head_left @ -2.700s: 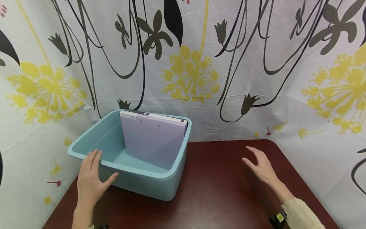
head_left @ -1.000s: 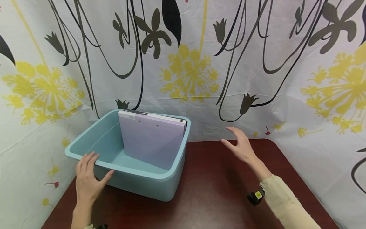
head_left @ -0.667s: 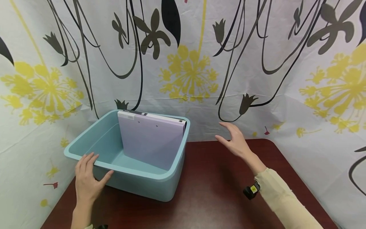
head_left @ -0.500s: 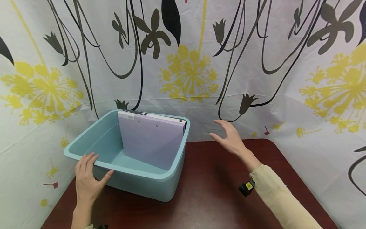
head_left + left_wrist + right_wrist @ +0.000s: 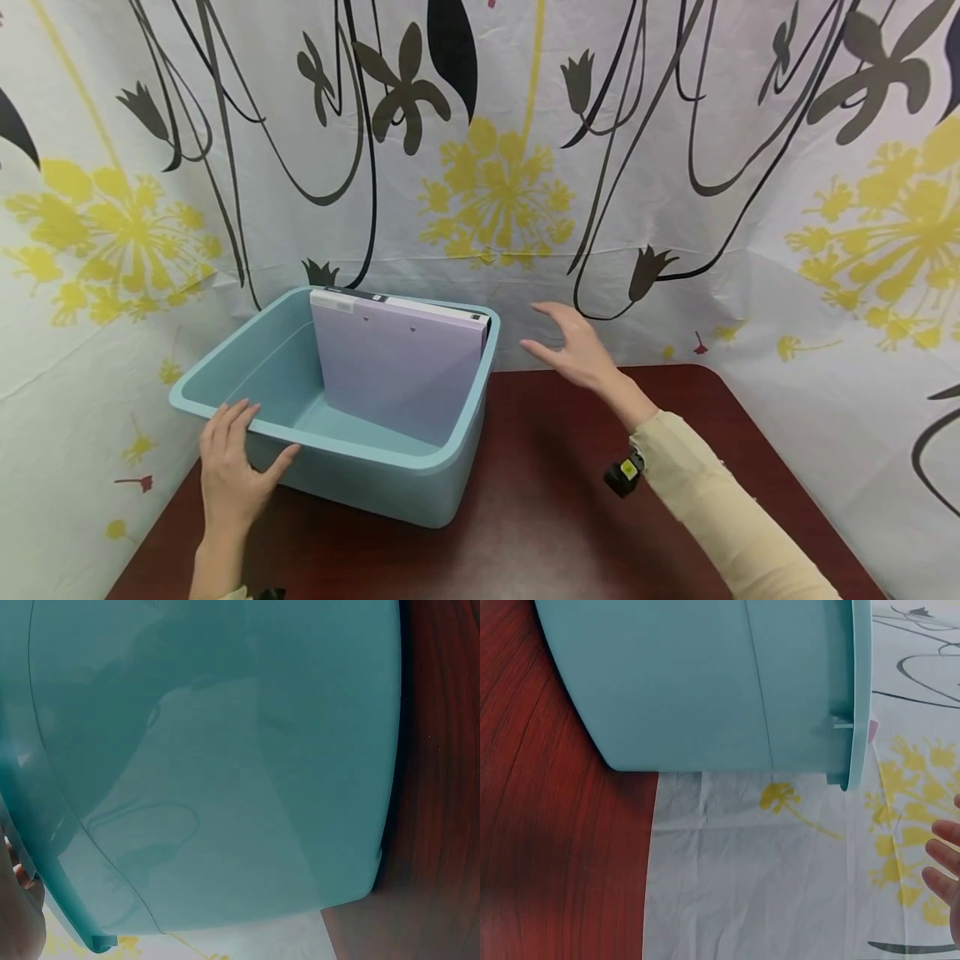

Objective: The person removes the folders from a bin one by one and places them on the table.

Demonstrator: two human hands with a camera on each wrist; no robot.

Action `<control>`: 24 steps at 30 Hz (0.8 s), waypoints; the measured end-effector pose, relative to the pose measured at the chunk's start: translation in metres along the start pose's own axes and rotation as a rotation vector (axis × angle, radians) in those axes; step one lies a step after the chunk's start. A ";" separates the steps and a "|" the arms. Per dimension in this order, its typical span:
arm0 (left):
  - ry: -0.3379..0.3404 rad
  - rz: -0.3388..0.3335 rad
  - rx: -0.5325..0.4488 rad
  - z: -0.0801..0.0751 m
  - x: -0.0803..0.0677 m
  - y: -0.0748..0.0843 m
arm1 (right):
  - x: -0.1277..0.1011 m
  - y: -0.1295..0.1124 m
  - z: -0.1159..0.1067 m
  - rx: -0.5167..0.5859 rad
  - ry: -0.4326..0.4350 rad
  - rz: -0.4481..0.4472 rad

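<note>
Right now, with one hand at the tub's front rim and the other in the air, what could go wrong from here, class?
The tub might swivel on the table if pushed, since only the left hand touches its rim. The purple folder, standing on edge inside, could slide or topple if jolted. The right hand, apart from the tub, might knock the rim.

Tub (image 5: 360, 492): pale blue, rectangular, rounded corners, flared rim; upright on the counter (image 5: 540, 517), set at a slant.
Folder (image 5: 397, 367): lilac face, white top edge with black markings, two small dark dots near the top; inside the tub, standing on edge toward the far side, top about level with the rim.
Left hand (image 5: 231, 479): fingers at the near rim.
Right hand (image 5: 577, 346): beside the tub, apart from it.
</note>
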State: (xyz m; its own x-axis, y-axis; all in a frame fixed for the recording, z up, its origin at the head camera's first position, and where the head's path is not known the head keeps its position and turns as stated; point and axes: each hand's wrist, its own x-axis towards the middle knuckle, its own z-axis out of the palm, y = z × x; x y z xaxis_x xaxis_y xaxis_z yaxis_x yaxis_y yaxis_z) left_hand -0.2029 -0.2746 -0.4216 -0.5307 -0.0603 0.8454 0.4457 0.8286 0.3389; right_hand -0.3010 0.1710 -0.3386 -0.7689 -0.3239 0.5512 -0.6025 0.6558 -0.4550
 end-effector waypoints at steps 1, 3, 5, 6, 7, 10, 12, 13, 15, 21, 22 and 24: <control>0.000 0.001 0.001 0.000 0.000 0.000 | 0.002 -0.001 0.001 0.002 -0.003 -0.001; -0.001 0.003 0.003 0.000 0.000 0.000 | 0.004 -0.002 0.003 0.006 -0.010 -0.005; -0.003 0.003 0.004 0.000 0.000 0.000 | 0.007 -0.004 0.005 0.012 -0.021 -0.008; -0.003 0.002 0.004 0.000 0.000 0.000 | 0.009 -0.005 0.007 0.016 -0.027 -0.011; -0.005 0.000 0.005 0.000 0.000 0.000 | 0.010 -0.006 0.008 0.019 -0.033 -0.012; -0.011 -0.005 0.011 -0.001 0.000 0.000 | 0.014 -0.008 0.011 0.020 -0.053 -0.014; -0.017 -0.007 0.017 -0.001 -0.001 0.001 | 0.017 -0.009 0.012 0.018 -0.071 -0.009; -0.021 -0.009 0.022 -0.001 -0.001 0.001 | 0.019 -0.010 0.013 0.016 -0.081 -0.007; -0.027 -0.010 0.028 -0.001 -0.001 0.002 | 0.021 -0.012 0.014 0.019 -0.103 -0.009; -0.031 -0.012 0.038 -0.001 -0.002 0.003 | 0.029 -0.020 0.020 0.035 -0.136 -0.024; -0.028 -0.009 0.039 -0.001 -0.001 0.003 | 0.030 -0.021 0.022 0.042 -0.136 -0.025; -0.024 -0.004 0.041 -0.001 -0.001 0.003 | 0.033 -0.022 0.025 0.057 -0.133 -0.030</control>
State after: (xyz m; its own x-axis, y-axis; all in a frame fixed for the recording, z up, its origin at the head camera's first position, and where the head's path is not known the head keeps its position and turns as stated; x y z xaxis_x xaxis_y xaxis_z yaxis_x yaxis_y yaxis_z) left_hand -0.2001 -0.2725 -0.4212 -0.5499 -0.0510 0.8337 0.4138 0.8504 0.3250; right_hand -0.3182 0.1288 -0.3275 -0.7698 -0.4328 0.4691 -0.6338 0.6057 -0.4812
